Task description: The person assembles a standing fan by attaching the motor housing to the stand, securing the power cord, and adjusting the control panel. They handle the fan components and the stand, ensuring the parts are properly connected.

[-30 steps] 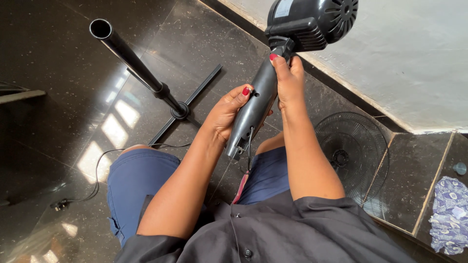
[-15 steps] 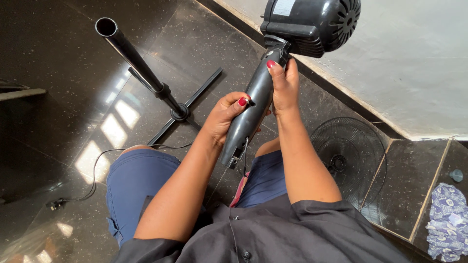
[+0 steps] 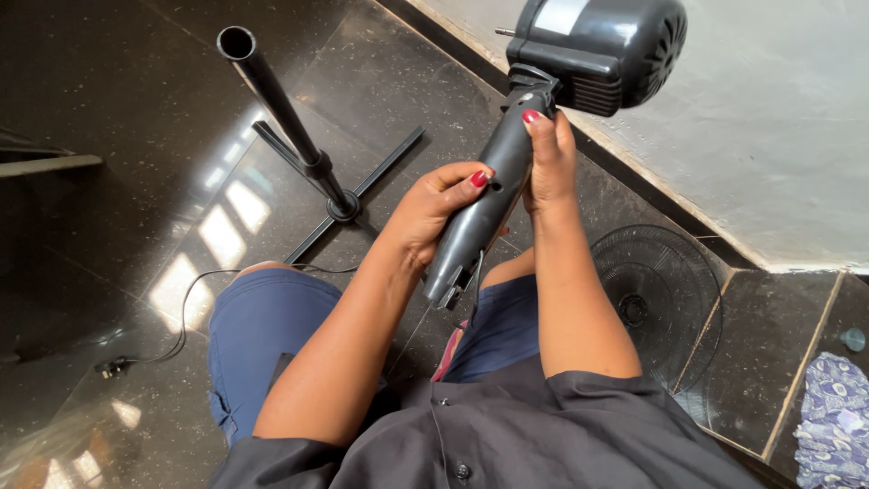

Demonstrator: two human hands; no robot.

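Observation:
I hold a black fan motor head (image 3: 602, 50) on its dark grey neck tube (image 3: 484, 213) above my lap. My left hand (image 3: 433, 213) wraps the lower part of the tube, thumb on top. Higher up, my right hand (image 3: 546, 161) grips the tube just under the motor housing. The tube's open lower end shows wires and a thin cable hanging down. The black fan stand pole (image 3: 276, 104) with its cross base (image 3: 348, 206) stands upright on the floor to the left.
A round black fan grille (image 3: 656, 303) lies on the dark polished floor at right. A power cord with plug (image 3: 113, 365) trails at left. A patterned cloth (image 3: 835, 421) lies at far right. A light wall (image 3: 778, 118) runs along the upper right.
The view has shifted a little, so the fan head and stand sit further right in the frame. Both hands keep their grip on the neck tube.

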